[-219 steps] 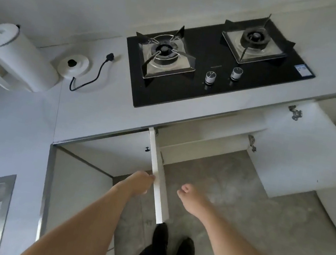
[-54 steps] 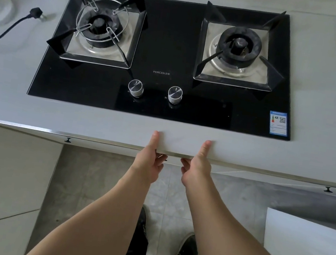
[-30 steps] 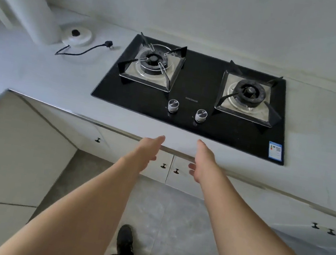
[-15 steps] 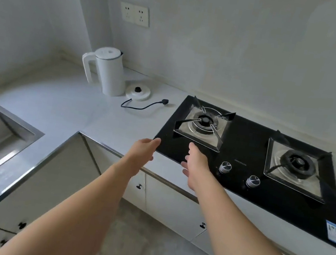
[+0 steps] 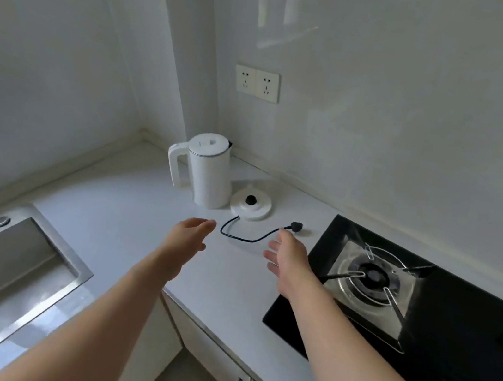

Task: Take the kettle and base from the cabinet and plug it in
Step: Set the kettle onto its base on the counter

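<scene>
With the cabinet doors shut behind them, both open, empty hands, the left hand [image 5: 191, 236] and right hand [image 5: 286, 258], have swung toward the far-left corner, where kettle [image 5: 209, 173] stands beside base [image 5: 251, 205], plug [image 5: 296, 226] unplugged below the socket [image 5: 256, 83].

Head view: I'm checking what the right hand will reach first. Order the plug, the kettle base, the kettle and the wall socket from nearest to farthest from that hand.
From the right hand:
1. Plug, on the counter just past the fingertips.
2. Kettle base, farther back and left.
3. Kettle, left of the base, towards the corner.
4. Wall socket, up on the wall.
</scene>
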A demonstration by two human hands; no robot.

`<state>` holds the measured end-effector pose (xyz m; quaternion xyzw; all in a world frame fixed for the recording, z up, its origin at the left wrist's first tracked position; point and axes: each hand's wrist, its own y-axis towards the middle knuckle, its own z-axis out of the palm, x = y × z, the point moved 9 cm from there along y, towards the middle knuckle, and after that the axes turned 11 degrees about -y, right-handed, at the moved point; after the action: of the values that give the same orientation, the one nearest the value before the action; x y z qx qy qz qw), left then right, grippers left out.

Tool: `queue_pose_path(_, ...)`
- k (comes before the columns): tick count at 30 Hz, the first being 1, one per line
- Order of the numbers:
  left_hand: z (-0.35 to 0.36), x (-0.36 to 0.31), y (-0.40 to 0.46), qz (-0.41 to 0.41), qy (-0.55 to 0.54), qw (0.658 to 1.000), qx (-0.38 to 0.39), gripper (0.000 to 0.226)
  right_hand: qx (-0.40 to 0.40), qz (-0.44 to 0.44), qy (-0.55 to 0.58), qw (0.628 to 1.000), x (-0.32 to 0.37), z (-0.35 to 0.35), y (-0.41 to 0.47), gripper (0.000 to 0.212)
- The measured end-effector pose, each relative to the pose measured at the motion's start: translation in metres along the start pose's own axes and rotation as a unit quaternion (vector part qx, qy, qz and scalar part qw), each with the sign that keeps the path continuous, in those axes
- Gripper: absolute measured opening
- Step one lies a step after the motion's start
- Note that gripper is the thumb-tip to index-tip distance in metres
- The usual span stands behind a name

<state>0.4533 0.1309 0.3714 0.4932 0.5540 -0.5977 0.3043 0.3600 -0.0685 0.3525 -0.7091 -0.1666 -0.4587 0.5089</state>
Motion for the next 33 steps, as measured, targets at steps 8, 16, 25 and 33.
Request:
queue_pose_path(8,-0.04,-0.066,0.112,0.049,-0.049,0.997,-0.043,0.021,0.009,-0.036,-0.009,0.999,0.085,0.072,0.084,0.03)
queue_pose_path(16,-0.09,-0.121,0.222,0.178,0.026,0.975,-0.133,0.046,-0.017,-0.032,-0.028,0.999,0.141,0.146,0.173,0.048)
queue_pose_path(25,-0.125,-0.095,0.31,0.131,0.007,0.983,-0.128,0.032,-0.064,-0.059,-0.044,0.995,0.193,0.195,0.251,0.018)
queue_pose_path(33,-0.118,-0.05,0.351,-0.01,-0.209,0.972,-0.11,0.046,-0.042,-0.024,-0.023,0.999,0.169,0.216,0.283,0.038)
